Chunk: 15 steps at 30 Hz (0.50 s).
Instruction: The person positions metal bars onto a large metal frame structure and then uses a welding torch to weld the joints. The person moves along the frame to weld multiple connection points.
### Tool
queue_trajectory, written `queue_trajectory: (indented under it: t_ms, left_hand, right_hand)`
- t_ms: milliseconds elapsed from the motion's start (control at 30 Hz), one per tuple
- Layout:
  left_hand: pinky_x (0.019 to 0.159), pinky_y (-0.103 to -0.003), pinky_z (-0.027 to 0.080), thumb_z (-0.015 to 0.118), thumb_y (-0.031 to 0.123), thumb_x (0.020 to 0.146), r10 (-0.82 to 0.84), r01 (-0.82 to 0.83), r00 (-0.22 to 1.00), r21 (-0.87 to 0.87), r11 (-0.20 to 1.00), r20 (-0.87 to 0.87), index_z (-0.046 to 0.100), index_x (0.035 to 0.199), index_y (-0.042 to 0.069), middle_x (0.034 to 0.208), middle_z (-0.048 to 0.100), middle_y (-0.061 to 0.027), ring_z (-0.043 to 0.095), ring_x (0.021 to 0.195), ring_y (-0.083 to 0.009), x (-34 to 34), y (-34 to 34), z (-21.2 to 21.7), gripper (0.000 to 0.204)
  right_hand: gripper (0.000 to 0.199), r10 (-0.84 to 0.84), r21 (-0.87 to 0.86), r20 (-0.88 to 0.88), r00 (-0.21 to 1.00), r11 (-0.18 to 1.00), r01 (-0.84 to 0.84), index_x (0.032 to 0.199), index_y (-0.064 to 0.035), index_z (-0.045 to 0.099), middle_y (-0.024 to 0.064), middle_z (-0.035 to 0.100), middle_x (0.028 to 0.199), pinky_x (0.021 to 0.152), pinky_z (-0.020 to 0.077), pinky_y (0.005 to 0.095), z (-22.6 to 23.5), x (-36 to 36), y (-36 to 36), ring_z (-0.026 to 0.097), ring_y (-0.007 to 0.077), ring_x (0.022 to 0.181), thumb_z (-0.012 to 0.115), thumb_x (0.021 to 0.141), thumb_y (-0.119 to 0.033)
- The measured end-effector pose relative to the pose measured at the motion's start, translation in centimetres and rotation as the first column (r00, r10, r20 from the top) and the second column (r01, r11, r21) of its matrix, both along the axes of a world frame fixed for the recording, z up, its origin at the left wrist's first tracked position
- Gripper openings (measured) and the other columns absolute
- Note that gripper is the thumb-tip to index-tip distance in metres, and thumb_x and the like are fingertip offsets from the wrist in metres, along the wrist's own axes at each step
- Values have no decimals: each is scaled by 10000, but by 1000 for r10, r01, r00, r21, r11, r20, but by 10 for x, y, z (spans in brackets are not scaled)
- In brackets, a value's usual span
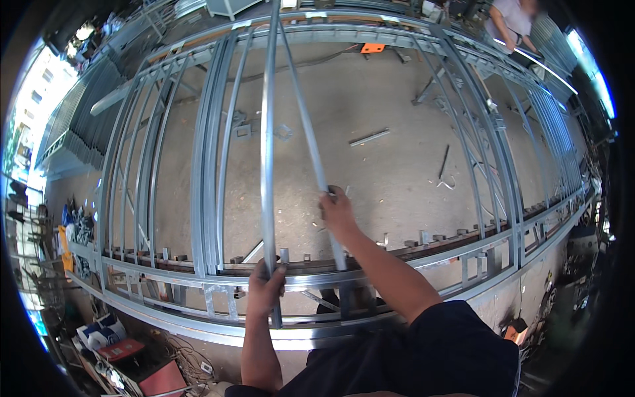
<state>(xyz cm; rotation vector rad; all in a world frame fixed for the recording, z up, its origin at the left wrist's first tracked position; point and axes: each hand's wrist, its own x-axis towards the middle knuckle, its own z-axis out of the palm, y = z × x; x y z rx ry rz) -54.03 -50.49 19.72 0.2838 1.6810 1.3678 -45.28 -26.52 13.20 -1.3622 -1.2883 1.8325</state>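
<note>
My left hand [265, 290] is closed round the near end of a long silvery metal tube [267, 145], just above the frame's near rail [162, 272]. The tube runs away from me past the far rail [317, 28]. To the right, my right hand [338, 210] wraps round a second, thinner metal tube [302, 116], part of the way along its length. Its near end rests by the near rail, and its far end meets the first tube near the far rail. Both tubes slant over the open middle of the large metal frame.
Several metal bars [211, 152] lie across the rails on the left, and more [486, 145] on the right. Offcuts [370, 137] and an orange object [372, 47] are on the floor. A person [510, 25] holds a bar at the far right. A red-and-black machine [142, 367] stands near left.
</note>
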Motion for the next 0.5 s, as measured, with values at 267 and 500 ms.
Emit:
queue_trajectory:
  t_ms: [267, 500]
  left_hand:
    - [507, -269, 448, 714, 191, 927, -183, 176, 974, -66, 982, -130, 570, 1256, -26, 731, 604, -26, 551, 578, -92, 99, 111, -30, 420]
    - [496, -271, 449, 696, 187, 934, -212, 211, 975, -25, 977, -63, 558, 1260, -39, 719, 590, -28, 546, 567, -94, 175, 188, -51, 420]
  right_hand:
    - [503, -163, 380, 637, 754, 917, -123, 1365, -105, 542, 216, 716, 930, 777, 537, 496, 1, 221, 75, 699, 412, 870, 662, 928, -324]
    - [465, -256, 450, 680, 687, 886, -114, 1322, -122, 583, 205, 727, 952, 806, 536, 519, -20, 302, 110, 695, 425, 904, 668, 923, -346]
